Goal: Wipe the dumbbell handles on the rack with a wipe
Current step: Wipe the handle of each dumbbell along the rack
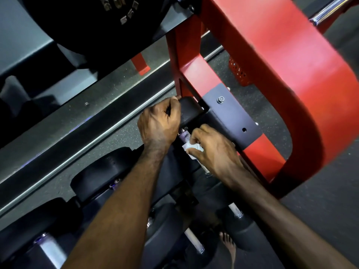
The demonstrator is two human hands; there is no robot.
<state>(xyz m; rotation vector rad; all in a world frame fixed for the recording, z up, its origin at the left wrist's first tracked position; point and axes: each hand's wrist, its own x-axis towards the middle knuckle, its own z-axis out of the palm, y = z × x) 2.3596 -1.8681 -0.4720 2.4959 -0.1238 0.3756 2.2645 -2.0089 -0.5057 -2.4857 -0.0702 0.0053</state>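
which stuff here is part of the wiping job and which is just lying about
In the job:
wipe in right hand
dumbbell handle
left hand gripping the dumbbell head

Just there:
weight plate
red frame
other dumbbells
chrome bar

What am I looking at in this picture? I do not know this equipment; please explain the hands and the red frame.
The single picture comes from a camera on a person's head, looking down at a gym dumbbell rack. The red frame is the rack's end support. The left hand grips the black dumbbell head to steady it. The right hand holds a white wipe around the metal handle. More dumbbells rest on the rack below.
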